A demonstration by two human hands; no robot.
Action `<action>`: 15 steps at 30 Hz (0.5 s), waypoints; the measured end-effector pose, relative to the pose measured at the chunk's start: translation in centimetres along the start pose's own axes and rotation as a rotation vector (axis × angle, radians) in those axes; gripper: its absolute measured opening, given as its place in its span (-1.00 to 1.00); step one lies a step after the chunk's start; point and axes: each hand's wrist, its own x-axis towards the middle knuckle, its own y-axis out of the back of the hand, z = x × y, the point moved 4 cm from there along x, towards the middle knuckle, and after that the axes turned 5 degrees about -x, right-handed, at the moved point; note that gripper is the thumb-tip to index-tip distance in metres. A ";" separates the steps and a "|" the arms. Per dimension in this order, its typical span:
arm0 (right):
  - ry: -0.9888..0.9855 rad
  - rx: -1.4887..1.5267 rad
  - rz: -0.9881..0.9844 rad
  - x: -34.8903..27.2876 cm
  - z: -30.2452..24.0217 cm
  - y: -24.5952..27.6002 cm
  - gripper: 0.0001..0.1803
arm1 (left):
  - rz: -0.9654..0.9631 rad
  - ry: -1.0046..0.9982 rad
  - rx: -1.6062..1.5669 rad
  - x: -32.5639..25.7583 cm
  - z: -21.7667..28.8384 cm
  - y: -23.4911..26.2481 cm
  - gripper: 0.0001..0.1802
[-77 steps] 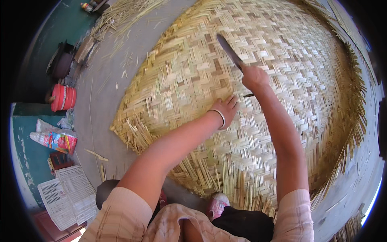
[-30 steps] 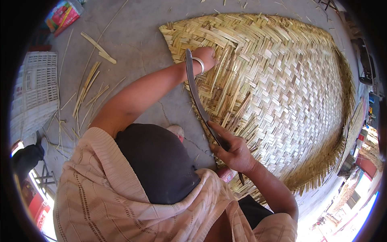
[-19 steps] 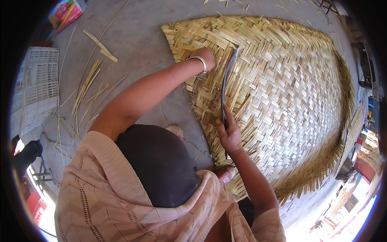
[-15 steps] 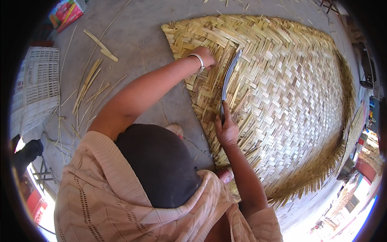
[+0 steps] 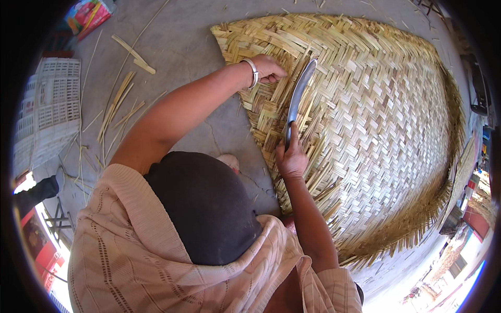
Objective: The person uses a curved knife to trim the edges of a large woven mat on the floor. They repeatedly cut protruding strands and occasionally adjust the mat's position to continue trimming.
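Note:
A large woven mat of split reed or cane strips [image 5: 386,125] spreads in front of me and to the right, with loose strip ends sticking up near its near left side. My right hand [image 5: 292,159] grips the handle end of a long, curved metal blade [image 5: 301,93], one finger laid along it. The blade lies close over the strips, its tip pointing away from me. Near the mat's left edge, my left hand [image 5: 267,69], with a silver bangle on its wrist, has its fingers bent together against the weave. Whatever they pinch is too small to make out.
Loose cut strips [image 5: 117,104] lie on the grey floor to the left, beside a white lattice panel [image 5: 49,112]. A colourful packet [image 5: 86,16] sits at the far left. My knee under dark cloth [image 5: 203,208] rises between my arms.
My left hand has shifted slightly up, its fingers now more visible at the weave. The blade and right hand have moved a little away from me. The view has shifted slightly.

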 end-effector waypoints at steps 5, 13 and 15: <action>-0.009 0.019 0.023 0.1 0.1 -0.1 -0.15 | -0.203 -0.174 -0.024 -1.3 -0.2 -1.1 -0.81; -0.074 0.025 -0.018 0.1 -0.1 0.0 -0.18 | -0.021 -0.099 -0.264 -0.7 -1.0 -1.2 -0.48; -0.072 0.048 0.004 0.1 -0.1 0.2 -0.19 | 0.045 -0.130 -0.051 -0.4 -1.0 -1.1 -0.38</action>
